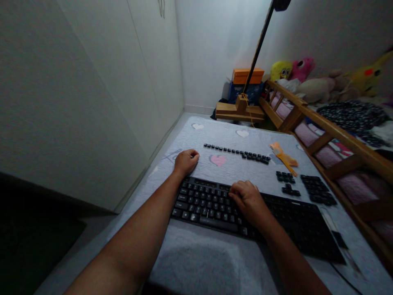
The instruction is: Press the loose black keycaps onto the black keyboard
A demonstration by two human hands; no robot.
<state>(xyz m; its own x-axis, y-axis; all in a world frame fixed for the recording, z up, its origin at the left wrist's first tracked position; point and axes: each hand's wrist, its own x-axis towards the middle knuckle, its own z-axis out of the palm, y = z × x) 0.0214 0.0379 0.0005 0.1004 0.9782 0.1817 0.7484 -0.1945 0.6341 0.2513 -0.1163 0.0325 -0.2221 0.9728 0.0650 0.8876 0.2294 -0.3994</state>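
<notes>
A black keyboard (208,203) lies at a slant on the pale patterned cloth. Its left part still bears keys, while the right part looks dark and flat where keycaps are off. My right hand (248,203) is over the middle of the keyboard, its fingers pinched together at the upper key rows; what they grip is hidden. Just past the keyboard's far left corner, my left hand (186,162) rests with fingers curled closed, their contents out of sight. A line of loose keycaps (233,151) runs across the cloth beyond both hands.
More loose keycaps (317,189) sit in groups to the right. An orange cloth (290,159) with a yellow-handled tool (287,164) lies near them. A wooden bed rail (319,119) borders the right side, white cabinet doors (123,73) the left. A wooden-based stand (241,108) is behind.
</notes>
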